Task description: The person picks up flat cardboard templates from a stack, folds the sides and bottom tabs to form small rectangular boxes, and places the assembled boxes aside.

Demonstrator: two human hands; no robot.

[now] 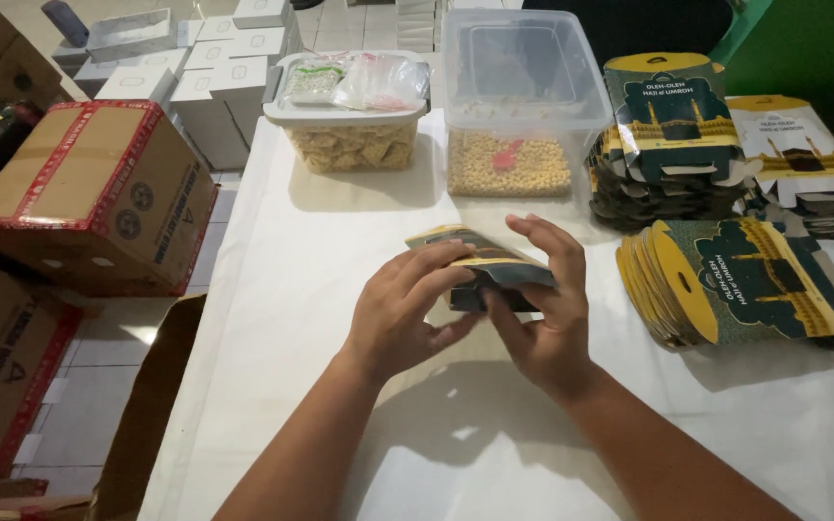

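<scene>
My left hand [400, 314] and my right hand [544, 309] both grip one dark green and gold printed card carton [480, 259], folded partly into shape, above the white table [282, 318]. The left fingers curl over its near side, and the right thumb and fingers pinch its right end. Much of the carton is hidden behind my fingers.
Stacks of flat cartons of the same kind lie at the right [726, 285] and far right [673, 135]. A clear tub of yellow pellets with a red scoop [514, 159] and a lidded tub of snacks [349, 135] stand at the back. Brown cardboard boxes [89, 193] sit left on the floor.
</scene>
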